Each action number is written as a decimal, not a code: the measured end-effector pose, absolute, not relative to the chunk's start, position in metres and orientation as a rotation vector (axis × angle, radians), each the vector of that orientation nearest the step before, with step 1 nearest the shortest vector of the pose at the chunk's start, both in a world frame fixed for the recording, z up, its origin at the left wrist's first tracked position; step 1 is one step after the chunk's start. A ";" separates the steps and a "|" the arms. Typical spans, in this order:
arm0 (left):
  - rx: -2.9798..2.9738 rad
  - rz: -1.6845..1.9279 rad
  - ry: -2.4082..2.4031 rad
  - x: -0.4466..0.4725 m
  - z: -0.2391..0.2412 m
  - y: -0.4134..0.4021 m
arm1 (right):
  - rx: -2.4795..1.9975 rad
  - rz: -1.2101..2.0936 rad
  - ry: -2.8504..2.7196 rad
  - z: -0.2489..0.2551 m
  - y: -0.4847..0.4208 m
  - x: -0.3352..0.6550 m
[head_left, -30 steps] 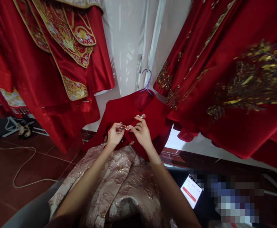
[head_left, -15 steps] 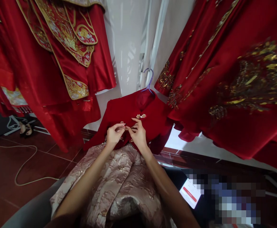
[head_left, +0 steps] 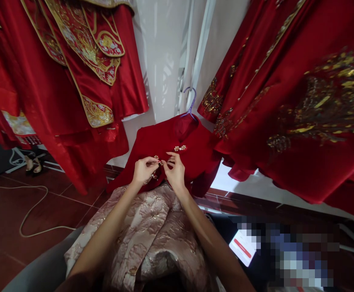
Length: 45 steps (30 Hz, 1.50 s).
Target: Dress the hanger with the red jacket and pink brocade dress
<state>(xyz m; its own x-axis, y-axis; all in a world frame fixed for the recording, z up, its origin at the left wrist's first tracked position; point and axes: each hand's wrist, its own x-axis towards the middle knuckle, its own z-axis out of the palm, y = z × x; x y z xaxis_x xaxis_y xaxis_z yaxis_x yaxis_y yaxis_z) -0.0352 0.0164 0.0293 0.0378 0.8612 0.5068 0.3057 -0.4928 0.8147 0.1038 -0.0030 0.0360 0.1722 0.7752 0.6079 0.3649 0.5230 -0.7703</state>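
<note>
1. Both hands are working at a small beaded ornament (head_left: 160,163) on the front of the red jacket (head_left: 155,136), which is hanging on a purple hanger (head_left: 190,107), mid-scene.
2. Leaving the jacket front slack and gripping the ornament close is probably serving best; tugging would be risking its stitching.
3. The left hand (head_left: 146,169) is pinching the ornament between thumb and forefinger.
4. The right hand (head_left: 174,167) is loosely curling, thumb touching the ornament; whether it's gripping, I cannot tell.

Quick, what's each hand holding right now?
Left hand: closed, pinching at a small clasp on the red jacket.
Right hand: at that clasp too, grip unclear.
</note>
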 end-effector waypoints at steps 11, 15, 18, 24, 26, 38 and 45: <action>1.833 1.561 1.301 -0.028 0.002 -0.006 | -1.022 0.668 -1.451 0.025 -0.012 0.129; 1.928 1.456 1.415 -0.024 -0.028 -0.024 | -1.168 0.664 -1.640 0.016 -0.016 0.155; 2.051 1.342 1.511 -0.024 -0.042 -0.031 | -1.263 0.627 -1.766 0.010 -0.013 0.169; 2.380 0.890 1.678 -0.030 -0.040 -0.026 | -1.303 0.761 -1.837 -0.007 -0.008 0.172; 2.466 0.741 1.732 -0.031 -0.038 -0.023 | -1.319 0.785 -1.841 -0.011 -0.007 0.169; 2.450 0.914 1.750 -0.032 -0.038 -0.023 | -1.254 0.837 -1.834 0.004 -0.016 0.164; 2.173 1.234 1.617 -0.031 -0.045 -0.020 | -1.126 1.102 -1.834 0.017 -0.024 0.163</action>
<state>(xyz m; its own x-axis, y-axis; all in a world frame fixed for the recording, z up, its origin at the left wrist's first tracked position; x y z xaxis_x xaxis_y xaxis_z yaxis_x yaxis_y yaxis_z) -0.0310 -0.0203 -0.0445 0.0723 0.8560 0.5118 0.7194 -0.4002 0.5677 0.1628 -0.0243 0.0166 -0.3697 0.9199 0.1308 0.3162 0.2569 -0.9133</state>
